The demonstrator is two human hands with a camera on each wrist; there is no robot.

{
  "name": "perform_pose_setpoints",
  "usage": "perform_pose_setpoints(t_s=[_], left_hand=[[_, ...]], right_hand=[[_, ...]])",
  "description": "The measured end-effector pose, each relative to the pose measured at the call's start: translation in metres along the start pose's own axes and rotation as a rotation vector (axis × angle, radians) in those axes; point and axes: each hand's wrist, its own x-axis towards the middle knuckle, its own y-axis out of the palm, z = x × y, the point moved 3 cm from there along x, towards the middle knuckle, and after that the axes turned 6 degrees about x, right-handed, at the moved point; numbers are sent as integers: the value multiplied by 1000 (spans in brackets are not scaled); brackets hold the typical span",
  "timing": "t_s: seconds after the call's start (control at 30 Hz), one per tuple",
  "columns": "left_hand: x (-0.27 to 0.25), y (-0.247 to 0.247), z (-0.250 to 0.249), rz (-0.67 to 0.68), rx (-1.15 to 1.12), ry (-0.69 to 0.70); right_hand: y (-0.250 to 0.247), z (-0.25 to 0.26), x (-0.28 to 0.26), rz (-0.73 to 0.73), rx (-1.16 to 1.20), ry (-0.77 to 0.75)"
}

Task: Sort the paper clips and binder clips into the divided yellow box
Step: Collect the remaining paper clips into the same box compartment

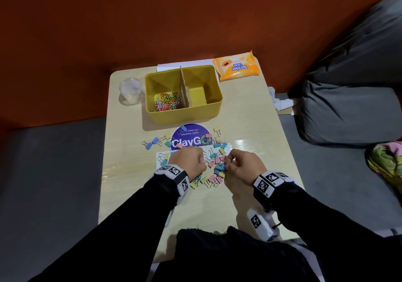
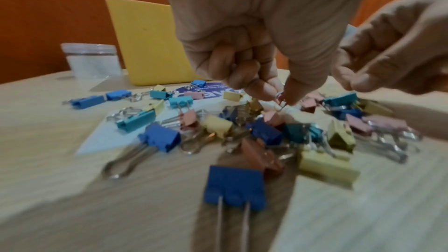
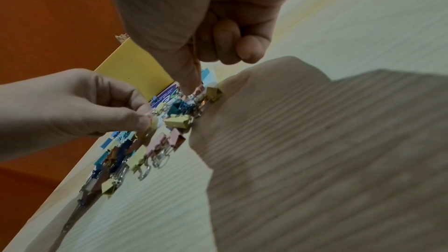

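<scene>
The yellow box [image 1: 214,99] stands at the table's far side, split by a cardboard divider [image 1: 183,88]. Its left half holds coloured paper clips [image 1: 168,103]; its right half looks nearly bare. Pastel binder clips [image 1: 214,162] [image 2: 264,131] lie scattered in front of it. My left hand [image 1: 203,163] [image 2: 278,93] hovers over the pile, thumb and forefinger pinching a small silver wire clip [image 2: 281,102]. My right hand [image 1: 226,162] [image 3: 191,85] is beside it with curled fingers, thumb tip down at the pile. What it pinches, if anything, is hidden.
A clear plastic cup [image 1: 130,90] stands left of the box, and an orange wipes pack [image 1: 238,66] lies at the far right corner. A purple round sticker [image 1: 191,138] lies under some clips. A grey cushion [image 1: 348,86] sits right of the table.
</scene>
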Motion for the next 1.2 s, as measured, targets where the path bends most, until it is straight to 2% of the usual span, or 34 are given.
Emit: perform_pose_setpoints(t_s=[0.13,0.27,0.43,0.53,0.63,0.77,1.07,1.13,1.2], left_hand=[[-3,-8,17,-35,-355,-81],[-3,-14,35,-86,-505,-136],[-11,-9,57,-99,-701,-218],[-14,-6,61,-85,-828,-242],[-17,-1,67,-97,-942,-324],[-21,-1,72,-80,-1055,-410],[-27,1,77,-72,-991,-458],[-29,2,76,-58,-998,-463],[-29,3,75,-55,-999,-463]], right_hand=[[1,2,0,-1,15,-23],[4,11,-2,32,-39,-76],[15,33,-8,136,-206,-251],[27,46,-12,248,-333,-373],[34,55,-16,314,-409,-443],[32,56,-14,257,-398,-429],[25,45,-5,207,-374,-352],[22,39,-3,203,-324,-309],[14,31,0,141,-172,-229]])
